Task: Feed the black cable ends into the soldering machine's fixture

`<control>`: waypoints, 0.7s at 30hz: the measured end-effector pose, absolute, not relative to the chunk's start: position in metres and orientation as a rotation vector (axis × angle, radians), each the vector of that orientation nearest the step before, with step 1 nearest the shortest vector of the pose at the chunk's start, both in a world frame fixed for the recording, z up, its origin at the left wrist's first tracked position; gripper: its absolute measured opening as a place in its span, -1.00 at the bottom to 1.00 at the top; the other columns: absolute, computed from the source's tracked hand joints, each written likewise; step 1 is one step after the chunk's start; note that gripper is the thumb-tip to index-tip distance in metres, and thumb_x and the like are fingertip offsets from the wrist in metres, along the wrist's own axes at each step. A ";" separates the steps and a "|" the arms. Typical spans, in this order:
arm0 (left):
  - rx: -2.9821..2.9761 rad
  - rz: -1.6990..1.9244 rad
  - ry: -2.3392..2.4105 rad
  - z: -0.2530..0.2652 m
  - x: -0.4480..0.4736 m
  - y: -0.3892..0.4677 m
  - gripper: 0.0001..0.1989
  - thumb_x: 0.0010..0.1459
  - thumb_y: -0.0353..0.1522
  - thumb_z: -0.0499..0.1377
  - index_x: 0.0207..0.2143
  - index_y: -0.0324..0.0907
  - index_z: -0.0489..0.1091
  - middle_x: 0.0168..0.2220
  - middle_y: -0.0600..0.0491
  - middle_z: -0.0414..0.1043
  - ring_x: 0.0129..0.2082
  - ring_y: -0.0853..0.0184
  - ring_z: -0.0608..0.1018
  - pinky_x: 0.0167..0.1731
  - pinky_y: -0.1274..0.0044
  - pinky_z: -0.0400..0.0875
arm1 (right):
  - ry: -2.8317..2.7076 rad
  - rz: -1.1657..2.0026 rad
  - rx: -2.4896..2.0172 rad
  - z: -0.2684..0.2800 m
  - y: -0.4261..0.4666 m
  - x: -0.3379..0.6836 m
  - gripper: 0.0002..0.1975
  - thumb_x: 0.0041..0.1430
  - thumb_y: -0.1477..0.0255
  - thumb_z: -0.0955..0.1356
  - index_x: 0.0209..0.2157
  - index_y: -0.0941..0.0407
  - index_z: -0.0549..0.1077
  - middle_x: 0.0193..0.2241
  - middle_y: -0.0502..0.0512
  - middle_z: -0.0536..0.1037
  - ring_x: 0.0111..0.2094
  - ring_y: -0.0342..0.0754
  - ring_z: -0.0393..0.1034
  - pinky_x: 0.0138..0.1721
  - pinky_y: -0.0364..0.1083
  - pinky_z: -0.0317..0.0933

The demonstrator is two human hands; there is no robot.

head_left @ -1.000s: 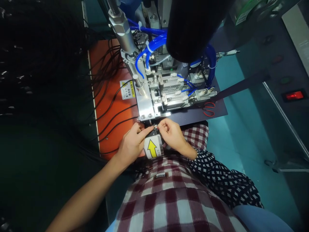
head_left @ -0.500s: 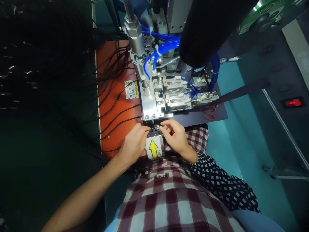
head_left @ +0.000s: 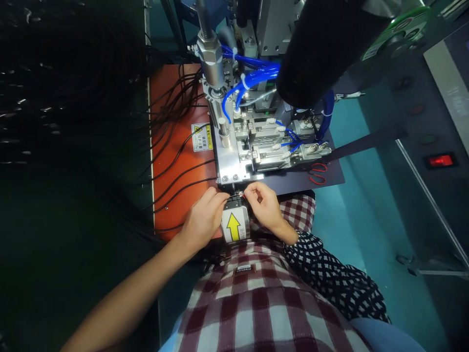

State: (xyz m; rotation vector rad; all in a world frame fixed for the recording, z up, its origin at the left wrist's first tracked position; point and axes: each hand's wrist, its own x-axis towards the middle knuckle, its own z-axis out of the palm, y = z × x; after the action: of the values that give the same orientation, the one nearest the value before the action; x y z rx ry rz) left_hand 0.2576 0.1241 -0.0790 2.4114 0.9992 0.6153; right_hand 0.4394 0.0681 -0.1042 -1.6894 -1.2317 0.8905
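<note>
My left hand [head_left: 203, 215] is pinched on a thin black cable [head_left: 233, 195] at the front of the metal machine [head_left: 227, 164]. Close by on the right, my right hand [head_left: 266, 206] has thumb and forefinger pressed together on small wire ends [head_left: 243, 195] with a bit of red showing. The fingertips hide most of these wires. Both hands work just over a small black fixture [head_left: 231, 202], behind a white plate with a yellow arrow [head_left: 234, 225].
Several black cables [head_left: 183, 181] run across the orange board [head_left: 172, 146] on the left. Blue air tubes [head_left: 256, 73] and small cylinders [head_left: 273, 155] crowd the machine. Red-handled scissors [head_left: 318, 173] lie to the right. A black tube [head_left: 311, 58] hangs overhead.
The view has shifted slightly. My right fingers have closed up more around the wire ends, and a red bit now shows beside them. My left hand keeps its pinch.
</note>
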 end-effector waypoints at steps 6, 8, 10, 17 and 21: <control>2.413 0.629 0.994 -0.078 0.258 0.125 -0.83 0.27 -0.49 0.04 -0.22 -0.23 0.44 -0.41 0.07 0.30 -0.39 0.39 0.45 -0.39 0.58 0.39 | -1.296 0.787 -1.731 -0.097 0.069 0.436 -0.86 0.25 0.42 0.27 -0.40 0.11 0.39 -0.47 0.01 0.43 -0.50 -0.14 0.27 -0.39 -0.11 0.18; 2.409 0.632 0.987 -0.078 0.258 0.125 -0.83 0.27 -0.49 0.04 -0.22 -0.22 0.43 -0.40 0.07 0.31 -0.38 0.39 0.46 -0.39 0.58 0.39 | -1.302 0.767 -1.756 -0.097 0.070 0.435 -0.86 0.24 0.43 0.26 -0.40 0.11 0.39 -0.46 0.01 0.44 -0.49 -0.13 0.28 -0.37 -0.10 0.19; 2.408 0.628 0.987 -0.078 0.257 0.125 -0.83 0.28 -0.48 0.04 -0.22 -0.20 0.43 -0.39 0.06 0.33 -0.38 0.38 0.46 -0.38 0.58 0.39 | -1.262 0.839 -1.765 -0.100 0.071 0.436 -0.86 0.23 0.42 0.26 -0.41 0.11 0.38 -0.50 0.00 0.43 -0.51 -0.14 0.28 -0.41 -0.12 0.19; 2.374 0.611 0.991 -0.078 0.257 0.125 -0.82 0.28 -0.47 0.03 -0.24 -0.20 0.43 -0.37 0.05 0.36 -0.36 0.37 0.47 -0.35 0.57 0.40 | -1.111 0.968 -1.755 -0.104 0.065 0.445 -0.84 0.23 0.35 0.30 -0.36 0.12 0.45 -0.53 -0.01 0.44 -0.58 -0.15 0.25 -0.53 -0.14 0.16; 2.382 0.620 0.989 -0.080 0.257 0.126 -0.83 0.28 -0.47 0.03 -0.25 -0.20 0.42 -0.38 0.05 0.36 -0.36 0.36 0.47 -0.35 0.56 0.40 | -1.279 0.756 -1.727 -0.091 0.066 0.439 -0.83 0.23 0.34 0.33 -0.21 0.10 0.51 -0.42 0.04 0.50 -0.52 -0.13 0.30 -0.38 -0.11 0.24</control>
State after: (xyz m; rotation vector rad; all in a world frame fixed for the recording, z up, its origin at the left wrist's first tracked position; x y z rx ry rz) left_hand 0.2569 0.1260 -0.0802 2.3816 0.9894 0.6196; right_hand 0.4386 0.0657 -0.0914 -1.7268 -1.2794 0.7556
